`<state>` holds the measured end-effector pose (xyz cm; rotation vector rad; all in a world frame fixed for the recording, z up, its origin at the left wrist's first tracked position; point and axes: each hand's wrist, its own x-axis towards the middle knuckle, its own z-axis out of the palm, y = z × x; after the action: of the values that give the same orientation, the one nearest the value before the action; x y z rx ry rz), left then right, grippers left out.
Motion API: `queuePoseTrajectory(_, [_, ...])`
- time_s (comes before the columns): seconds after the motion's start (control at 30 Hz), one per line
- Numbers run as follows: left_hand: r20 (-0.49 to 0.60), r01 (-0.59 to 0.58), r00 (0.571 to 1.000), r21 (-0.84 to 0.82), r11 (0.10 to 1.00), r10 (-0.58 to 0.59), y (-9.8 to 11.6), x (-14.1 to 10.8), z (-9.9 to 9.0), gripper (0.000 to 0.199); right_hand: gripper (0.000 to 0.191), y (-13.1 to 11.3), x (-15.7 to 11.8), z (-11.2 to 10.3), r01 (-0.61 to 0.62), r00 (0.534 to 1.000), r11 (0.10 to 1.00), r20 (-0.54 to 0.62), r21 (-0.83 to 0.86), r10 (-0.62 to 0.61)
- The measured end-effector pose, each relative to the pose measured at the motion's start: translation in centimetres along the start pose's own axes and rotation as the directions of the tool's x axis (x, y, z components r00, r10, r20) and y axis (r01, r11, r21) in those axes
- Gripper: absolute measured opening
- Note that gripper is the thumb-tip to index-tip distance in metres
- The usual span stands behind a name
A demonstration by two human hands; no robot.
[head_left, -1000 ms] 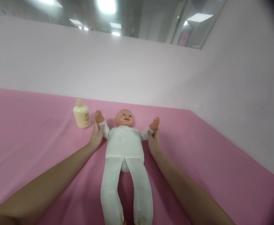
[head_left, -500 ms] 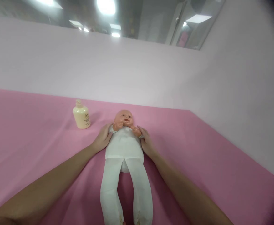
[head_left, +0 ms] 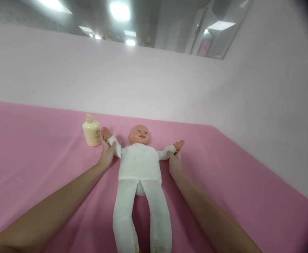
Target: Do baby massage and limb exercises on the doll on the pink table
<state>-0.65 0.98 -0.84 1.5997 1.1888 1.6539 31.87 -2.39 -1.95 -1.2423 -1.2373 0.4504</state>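
A baby doll [head_left: 140, 163] in a white top and white trousers lies on its back on the pink mat [head_left: 51, 154], its head towards the wall. Both of its arms are spread out to the sides. My left hand [head_left: 107, 153] is closed round the doll's forearm on the left, thumb on the white sleeve. On the other side, my right hand [head_left: 175, 163] grips the opposite forearm near the wrist, its fingers partly hidden behind it. The doll's feet are cut off by the lower edge of the view.
A cream pump bottle [head_left: 91, 131] stands just left of the doll's raised hand, very near it. A white wall [head_left: 103, 77] borders the mat at the back and right. Above it, a mirror-like panel [head_left: 169, 28] reflects ceiling lights.
The doll's arms, bent over its chest before, are now stretched out sideways. My hands have moved outwards with them, the left one closer to the bottle.
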Motion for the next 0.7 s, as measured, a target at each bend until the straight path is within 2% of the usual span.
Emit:
queuePoseTrajectory(0.1, [0.019, -0.007, 1.0, -0.011, 1.0, 0.007, 0.2, -0.1, 0.0, 0.073, 0.088, -1.5, -0.3, 0.3, -0.102, 0.995, 0.994, 0.008, 0.05, 0.102])
queuePoseTrajectory(0.2, [0.061, -0.05, 0.997, 0.024, 0.998, 0.048, 0.5, -0.4, 0.1, 0.069, 0.083, -3.6, -0.7, 0.6, 0.011, 0.999, 0.998, 0.039, 0.061, -0.013])
queuePoseTrajectory(0.27, [0.129, -0.099, 0.987, 0.065, 0.993, 0.09, 0.8, -0.6, 0.2, 0.065, 0.076, -4.3, -0.9, 0.7, 0.107, 0.989, 0.991, 0.095, 0.081, -0.115])
queuePoseTrajectory(0.33, [0.255, -0.19, 0.954, 0.119, 0.975, 0.154, 1.1, -0.8, 0.4, 0.059, 0.069, -4.4, -1.1, 0.8, 0.154, 0.966, 0.985, 0.196, 0.08, -0.167])
queuePoseTrajectory(0.43, [0.468, -0.368, 0.85, 0.2, 0.908, 0.242, 1.5, -1.0, 0.8, 0.05, 0.059, -3.9, -1.4, 0.9, 0.205, 0.907, 0.979, 0.378, -0.017, -0.184])
queuePoseTrajectory(0.5, [0.526, -0.44, 0.807, 0.23, 0.868, 0.269, 1.7, -1.1, 0.9, 0.053, 0.059, -3.7, -1.5, 0.9, 0.247, 0.882, 0.966, 0.43, -0.074, -0.192])
queuePoseTrajectory(0.7, [0.529, -0.463, 0.802, 0.259, 0.848, 0.277, 1.4, -1.0, 0.9, 0.055, 0.064, -4.0, -1.6, 0.9, 0.259, 0.883, 0.961, 0.428, -0.097, -0.195])
